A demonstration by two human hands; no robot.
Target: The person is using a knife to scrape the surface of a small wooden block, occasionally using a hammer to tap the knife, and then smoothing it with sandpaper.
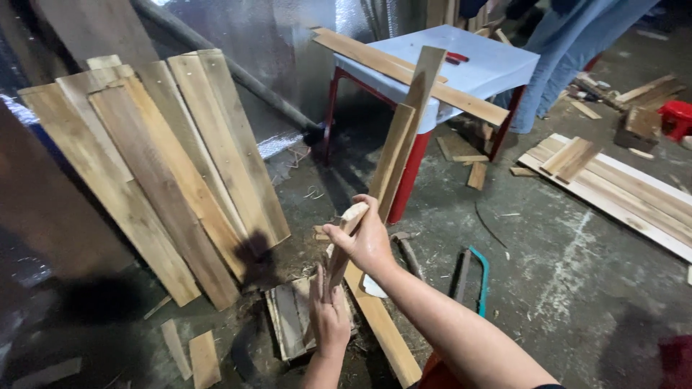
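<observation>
My right hand (pixel 369 241) grips the upper end of a short, narrow wooden strip (pixel 344 238) held upright in front of me. My left hand (pixel 329 315) is lower down, fingers pointing up and pressed against the bottom of the same strip. Just behind the strip, two longer planks (pixel 405 130) lean against a table leg. Below my hands a long plank (pixel 378 324) lies on the concrete floor beside a small flat wooden panel (pixel 288 320).
Several wide boards (pixel 158 166) lean against the wall at left. A white table (pixel 476 65) with red legs carries a long plank (pixel 404 72). A person in jeans (pixel 569 50) stands behind it. A handsaw (pixel 476 277) lies on the floor; more planks (pixel 620 187) lie at right.
</observation>
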